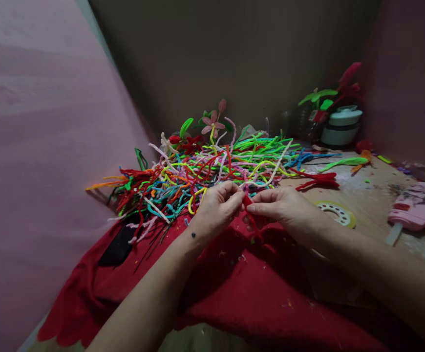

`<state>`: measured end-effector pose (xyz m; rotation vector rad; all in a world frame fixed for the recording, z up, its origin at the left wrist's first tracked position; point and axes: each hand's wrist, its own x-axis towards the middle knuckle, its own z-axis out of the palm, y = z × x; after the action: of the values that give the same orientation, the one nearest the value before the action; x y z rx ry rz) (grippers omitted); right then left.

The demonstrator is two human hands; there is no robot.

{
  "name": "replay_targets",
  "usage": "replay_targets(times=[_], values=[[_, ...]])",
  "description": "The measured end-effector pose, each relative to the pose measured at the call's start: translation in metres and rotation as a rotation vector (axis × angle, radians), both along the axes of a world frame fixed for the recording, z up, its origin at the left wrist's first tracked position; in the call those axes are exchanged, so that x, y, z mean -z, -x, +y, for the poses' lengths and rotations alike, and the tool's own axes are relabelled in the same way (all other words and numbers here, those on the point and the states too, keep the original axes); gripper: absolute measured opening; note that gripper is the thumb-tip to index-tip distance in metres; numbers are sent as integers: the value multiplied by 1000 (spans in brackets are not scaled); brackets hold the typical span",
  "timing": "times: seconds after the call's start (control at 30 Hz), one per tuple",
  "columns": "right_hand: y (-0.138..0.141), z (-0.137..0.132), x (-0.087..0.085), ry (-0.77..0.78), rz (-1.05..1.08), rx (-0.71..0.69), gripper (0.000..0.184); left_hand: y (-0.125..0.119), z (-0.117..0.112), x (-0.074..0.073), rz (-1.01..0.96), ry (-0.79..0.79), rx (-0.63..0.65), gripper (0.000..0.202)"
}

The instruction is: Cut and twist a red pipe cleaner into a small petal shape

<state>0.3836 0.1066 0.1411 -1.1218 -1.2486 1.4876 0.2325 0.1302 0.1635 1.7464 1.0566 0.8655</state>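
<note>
Left hand [220, 205] and right hand [284, 208], close together, pinch a red pipe cleaner [248, 201] just in front of that tangled, many-coloured pipe-cleaner heap [198, 171]!

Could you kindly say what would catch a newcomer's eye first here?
Probably the heap of bright, multicoloured fuzzy stems sprawled across the centre. Next, the left hand and right hand pinching a red fuzzy piece in front of it, then the pink gun-shaped tool at far right.

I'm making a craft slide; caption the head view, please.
Left hand and right hand holding red pipe cleaner near a colourful pile.
</note>
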Motion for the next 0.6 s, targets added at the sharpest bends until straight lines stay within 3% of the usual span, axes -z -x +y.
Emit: replay_targets(times=[0.13, 0.27, 0.47, 0.6], values=[[1, 0, 1, 139, 132, -87, 11, 1, 1, 6, 3, -89, -27, 16], [0, 1, 0, 134, 86, -92, 14, 0, 0, 7, -13, -190, -65, 15], [-1, 0, 1, 55, 30, -100, 17, 0, 2, 7, -182, 195, 55, 23], [3, -1, 0, 56, -92, -60, 24, -4, 2, 12, -162, 193, -46, 30]])
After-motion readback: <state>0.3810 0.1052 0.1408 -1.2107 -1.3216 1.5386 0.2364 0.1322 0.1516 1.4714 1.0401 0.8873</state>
